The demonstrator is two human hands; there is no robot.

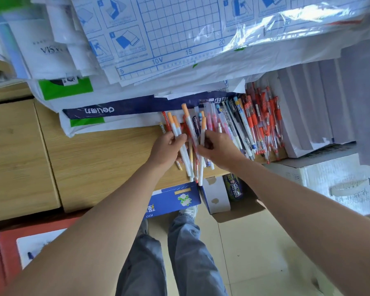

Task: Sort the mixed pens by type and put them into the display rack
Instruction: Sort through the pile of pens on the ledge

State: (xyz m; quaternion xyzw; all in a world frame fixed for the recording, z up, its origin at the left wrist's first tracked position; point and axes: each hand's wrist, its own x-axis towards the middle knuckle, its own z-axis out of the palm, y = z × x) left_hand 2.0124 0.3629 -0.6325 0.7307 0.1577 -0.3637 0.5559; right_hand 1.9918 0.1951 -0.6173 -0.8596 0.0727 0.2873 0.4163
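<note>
**Grip status**

Head view: the left hand (169,148) has its fingers curled tight round a bundle of slim white orange-capped pens (176,127). The right hand (219,149) grips a single pen (203,130) of the same type. The mixed pens (263,124), glossy plastic cylinders, lie heaped on the wood-grain counter (105,152) beside both hands.

orange-capped white pens (175,127), red pens (265,124), possibly floral blue box (175,199)

Head view; steeply down, close over pens (247,127)
</note>
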